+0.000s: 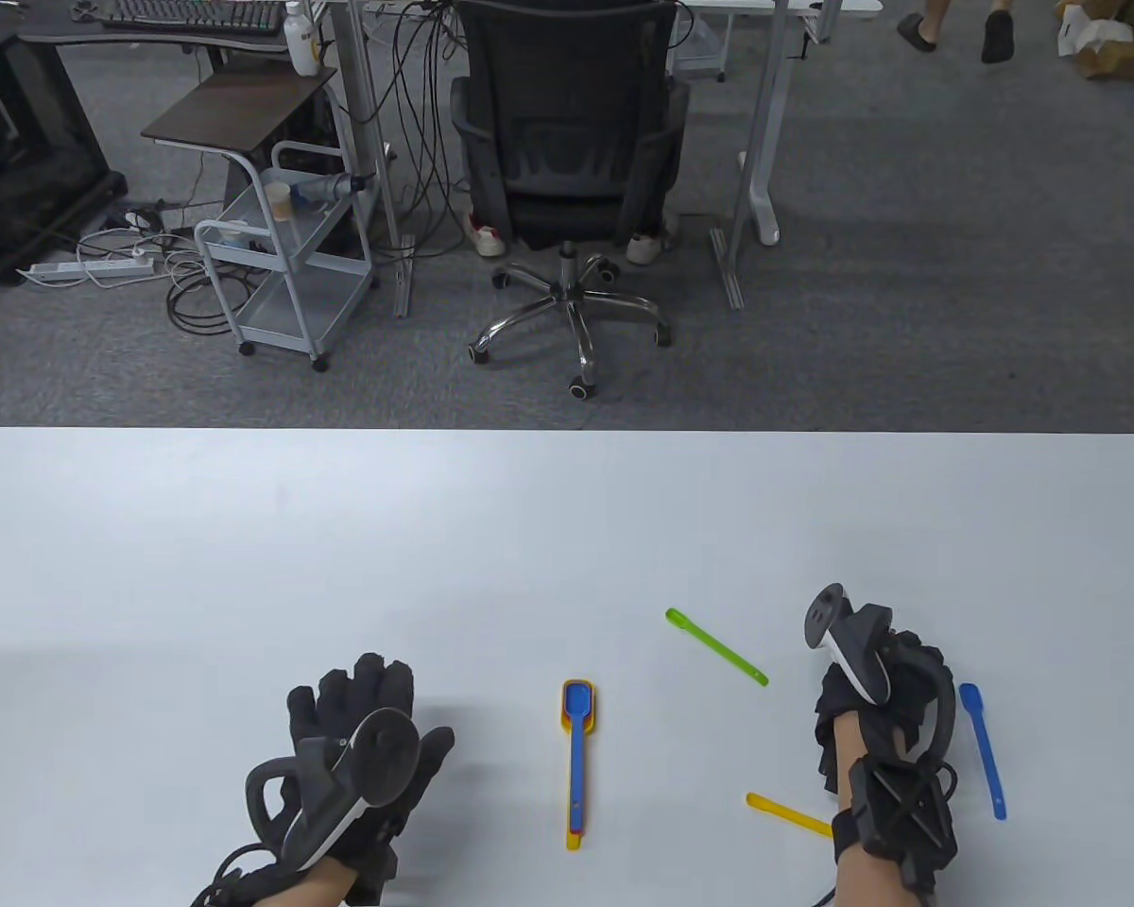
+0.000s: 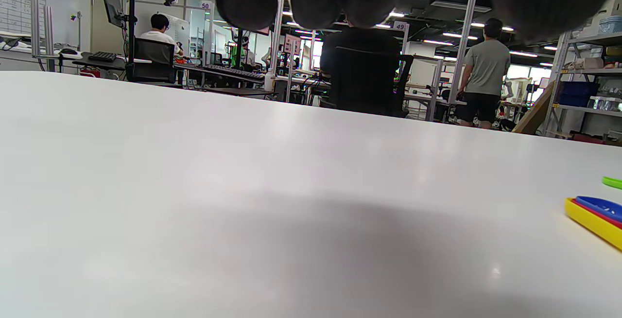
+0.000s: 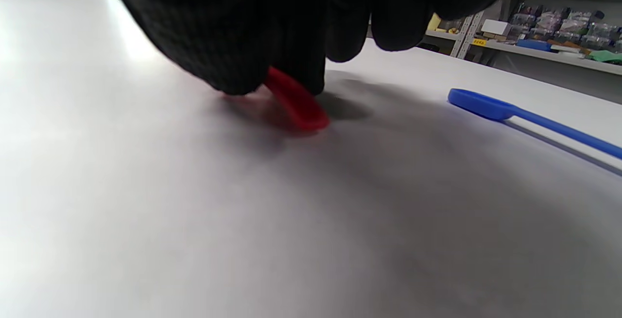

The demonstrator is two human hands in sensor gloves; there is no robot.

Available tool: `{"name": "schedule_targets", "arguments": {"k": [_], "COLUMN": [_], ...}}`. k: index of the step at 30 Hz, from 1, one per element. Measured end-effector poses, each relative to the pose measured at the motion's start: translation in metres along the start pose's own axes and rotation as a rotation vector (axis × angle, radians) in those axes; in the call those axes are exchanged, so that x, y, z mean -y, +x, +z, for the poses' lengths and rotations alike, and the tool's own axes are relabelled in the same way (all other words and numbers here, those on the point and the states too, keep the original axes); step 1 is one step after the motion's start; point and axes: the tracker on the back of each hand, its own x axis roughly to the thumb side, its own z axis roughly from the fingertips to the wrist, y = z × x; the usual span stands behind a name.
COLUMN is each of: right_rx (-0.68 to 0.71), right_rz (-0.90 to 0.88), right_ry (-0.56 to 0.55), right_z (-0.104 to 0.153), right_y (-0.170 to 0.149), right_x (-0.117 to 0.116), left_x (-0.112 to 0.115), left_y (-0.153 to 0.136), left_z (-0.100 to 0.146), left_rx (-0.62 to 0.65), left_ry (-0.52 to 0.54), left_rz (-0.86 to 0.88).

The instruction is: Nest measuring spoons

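A nested stack of spoons (image 1: 576,756), blue on red on yellow, lies at the table's front middle; its bowl end shows at the right edge of the left wrist view (image 2: 595,213). A green spoon (image 1: 715,646), a small yellow spoon (image 1: 787,813) and a small blue spoon (image 1: 983,750) lie around my right hand (image 1: 869,680). In the right wrist view my right fingers (image 3: 272,31) pinch a red spoon (image 3: 296,101) whose tip touches the table; the blue spoon (image 3: 525,114) lies to its right. My left hand (image 1: 359,727) rests flat on the table, fingers spread, holding nothing.
The white table (image 1: 340,529) stretches far beyond the spoons. An office chair (image 1: 567,170), a metal cart (image 1: 283,265) and desk legs stand on the carpet behind the table's far edge.
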Motion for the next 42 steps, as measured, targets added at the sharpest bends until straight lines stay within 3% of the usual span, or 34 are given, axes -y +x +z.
{"name": "schedule_targets", "arguments": {"k": [15,28,42], "right_rx": [-0.007,0.094,0.231], "right_rz": [-0.021,-0.031,0.007], "right_ry": [0.000,-0.029,-0.030], "right_z": [0.025,0.096,0.168], "right_y": [0.006,0.036,0.092], "right_x": [0.031,0.062,0.068], "left_x": [0.001,-0.001,-0.001], "left_y": [-0.001,-0.004,-0.007], "left_z": [0.000,-0.001,0.003], "left_rx": [-0.011,-0.024,-0.028], "left_ry": [-0.002,-0.002,0.010], "left_rz": [-0.013,0.002,0.006]}}
